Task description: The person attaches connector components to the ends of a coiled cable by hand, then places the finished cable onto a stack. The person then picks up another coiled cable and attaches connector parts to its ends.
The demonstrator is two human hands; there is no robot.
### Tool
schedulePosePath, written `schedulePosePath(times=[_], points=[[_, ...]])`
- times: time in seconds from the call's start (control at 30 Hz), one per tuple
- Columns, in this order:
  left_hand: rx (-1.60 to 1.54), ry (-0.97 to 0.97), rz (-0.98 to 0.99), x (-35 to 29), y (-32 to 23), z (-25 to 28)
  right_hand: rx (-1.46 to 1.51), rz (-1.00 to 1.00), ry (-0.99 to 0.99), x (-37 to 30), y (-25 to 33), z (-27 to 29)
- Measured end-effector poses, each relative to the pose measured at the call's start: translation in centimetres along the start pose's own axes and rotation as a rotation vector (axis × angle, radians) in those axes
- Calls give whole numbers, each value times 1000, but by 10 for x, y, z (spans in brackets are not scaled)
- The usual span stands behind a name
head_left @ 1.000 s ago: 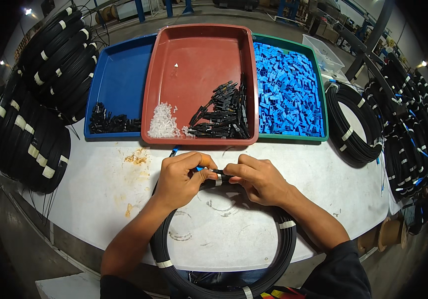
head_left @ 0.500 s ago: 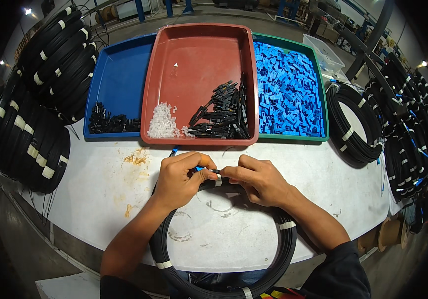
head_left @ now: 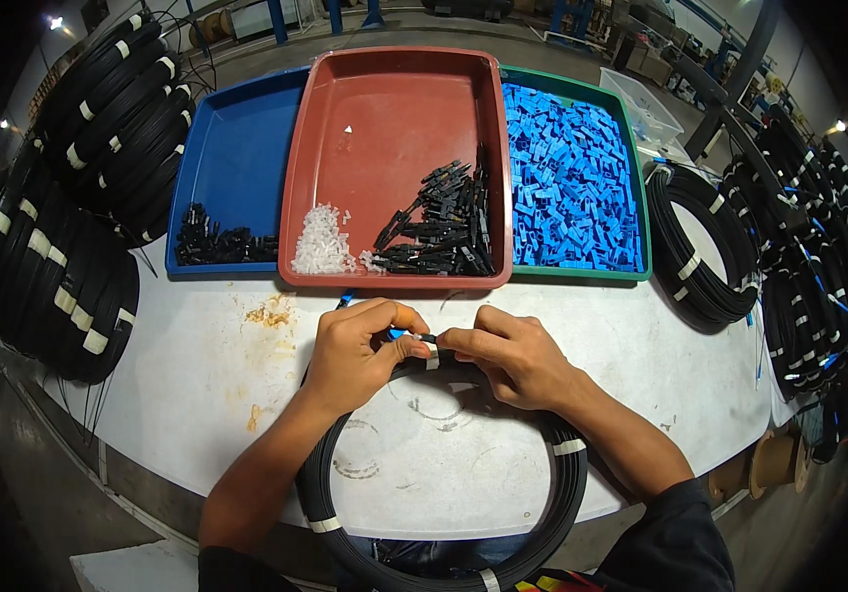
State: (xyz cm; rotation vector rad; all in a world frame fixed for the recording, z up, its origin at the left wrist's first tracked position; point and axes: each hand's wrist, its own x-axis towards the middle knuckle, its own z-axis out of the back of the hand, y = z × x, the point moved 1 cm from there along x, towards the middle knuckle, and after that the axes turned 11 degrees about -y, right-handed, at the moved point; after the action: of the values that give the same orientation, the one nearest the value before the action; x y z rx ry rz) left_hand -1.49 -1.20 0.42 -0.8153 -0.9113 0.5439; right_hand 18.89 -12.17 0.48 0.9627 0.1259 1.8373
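Note:
Both of my hands meet above the far side of a black cable coil point(head_left: 568, 483), which is bound with white tape bands and overhangs the table's near edge. My left hand point(head_left: 360, 350) is closed in a pinch on a cable connector point(head_left: 396, 334) whose blue part shows between the fingers. From the right, my right hand point(head_left: 513, 353) pinches the short black piece point(head_left: 430, 339) at the connector's end. My fingers cover most of the joint, so how the parts fit cannot be seen. Behind my left hand a blue tip point(head_left: 346, 296) sticks up.
Beyond my hands stand a blue tray point(head_left: 246, 128) with small black parts, a red tray point(head_left: 404, 99) with white sleeves and black connector pieces, and a green tray point(head_left: 645, 261) of blue clips. Cable coils point(head_left: 54, 266) stack at left; another coil point(head_left: 676, 276) lies right.
My hands stay almost in place, with only a slight shift of the fingers. A little more of the blue part shows at my left fingertips.

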Motion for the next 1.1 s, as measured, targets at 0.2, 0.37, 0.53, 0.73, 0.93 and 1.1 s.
schedulePosePath(times=[0.2,0.37,0.53,0.73,0.93,1.1], points=[[-126,-10,204,0,4,-1,6,-71,-164,1,1,2],[-287,-78,201,1,2,-6,12,-37,-264,3,2,0],[-294,-98,176,0,4,-3,-13,-59,-171,0,0,2],[-252,-64,204,0,6,-4,-16,-50,-179,1,0,2],[-122,-106,100,-1,10,1,11,-58,-187,1,2,2],[-221,-64,200,-2,11,3,16,-56,-224,5,4,2]])
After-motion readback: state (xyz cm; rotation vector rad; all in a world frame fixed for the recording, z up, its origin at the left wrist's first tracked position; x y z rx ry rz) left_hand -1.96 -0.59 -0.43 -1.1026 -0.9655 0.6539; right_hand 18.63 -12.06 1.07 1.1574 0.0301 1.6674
